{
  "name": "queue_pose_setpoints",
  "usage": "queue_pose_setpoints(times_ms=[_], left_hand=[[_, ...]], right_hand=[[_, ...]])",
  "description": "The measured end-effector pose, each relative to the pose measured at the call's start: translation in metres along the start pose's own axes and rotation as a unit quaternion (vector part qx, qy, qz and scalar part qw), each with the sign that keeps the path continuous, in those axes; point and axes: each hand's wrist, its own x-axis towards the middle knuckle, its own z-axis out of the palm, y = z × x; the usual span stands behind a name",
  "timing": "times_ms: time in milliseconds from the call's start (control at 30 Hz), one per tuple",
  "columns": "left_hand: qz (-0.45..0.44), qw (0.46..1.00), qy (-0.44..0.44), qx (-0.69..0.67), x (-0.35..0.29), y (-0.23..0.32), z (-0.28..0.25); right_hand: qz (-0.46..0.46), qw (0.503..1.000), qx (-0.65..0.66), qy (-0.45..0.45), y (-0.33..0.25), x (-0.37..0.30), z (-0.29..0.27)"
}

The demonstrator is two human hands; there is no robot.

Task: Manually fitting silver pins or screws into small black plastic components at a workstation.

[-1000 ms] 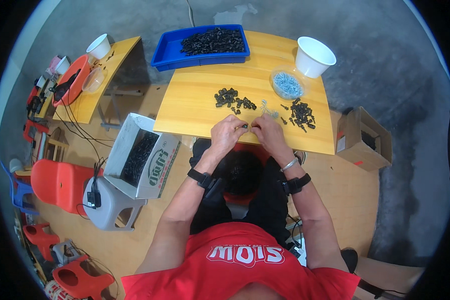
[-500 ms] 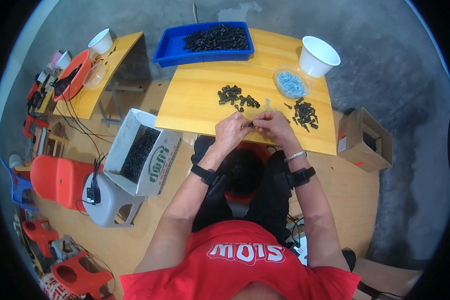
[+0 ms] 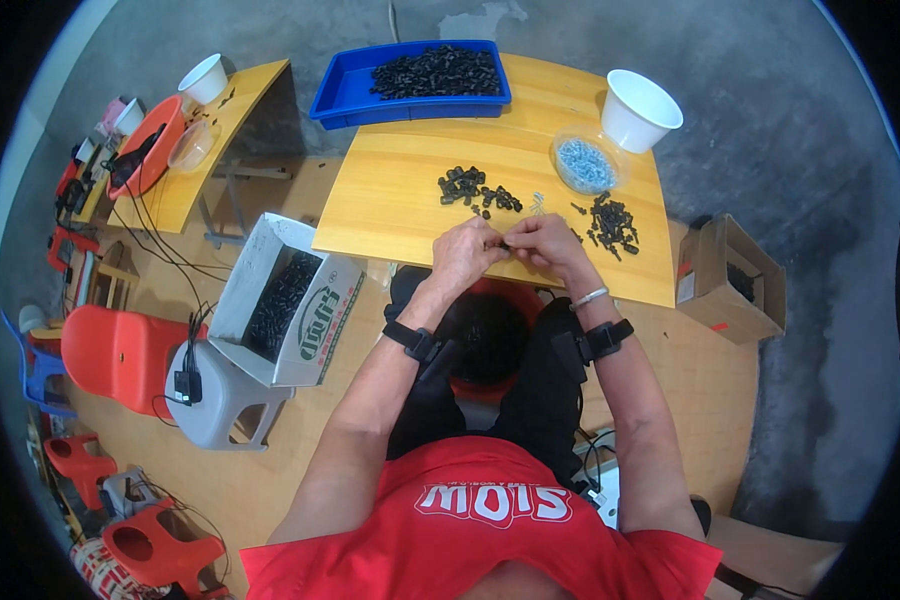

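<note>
My left hand (image 3: 465, 250) and my right hand (image 3: 548, 245) meet over the near edge of the wooden table (image 3: 380, 205). Between their pinched fingertips sits a small black part (image 3: 504, 245), mostly covered by the fingers. Just beyond my left hand lies a pile of chunky black plastic pieces (image 3: 463, 186). A few silver screws (image 3: 538, 203) lie beyond the fingertips. Right of my right hand is a heap of slimmer black pieces (image 3: 612, 224). Behind that heap, a clear round tub (image 3: 585, 166) holds many silver-blue screws.
A blue tray (image 3: 345, 98) of black parts stands at the far left of the table, a white bucket (image 3: 642, 112) at the far right. Cartons of parts flank the table: a white box (image 3: 315, 335) and a brown box (image 3: 710, 290). A red basin (image 3: 485, 388) sits between my knees.
My fingertips have shifted slightly around the small black part, and the right hand has turned a little. The piles look the same.
</note>
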Motion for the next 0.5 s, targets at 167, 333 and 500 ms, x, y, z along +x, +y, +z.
queue_pose_setpoints(times_ms=[167, 333, 500], left_hand=[[0.002, 0.999, 0.029, -0.018, -0.001, 0.000, 0.003], [0.000, 0.999, 0.049, -0.020, -0.004, -0.002, 0.008], [0.020, 0.996, 0.080, -0.018, -0.005, -0.007, 0.012]], right_hand=[[-0.024, 0.997, -0.066, 0.021, -0.005, 0.002, 0.003], [-0.006, 0.997, -0.081, 0.010, -0.009, 0.003, 0.005], [-0.059, 0.991, -0.121, 0.020, -0.010, 0.000, 0.013]])
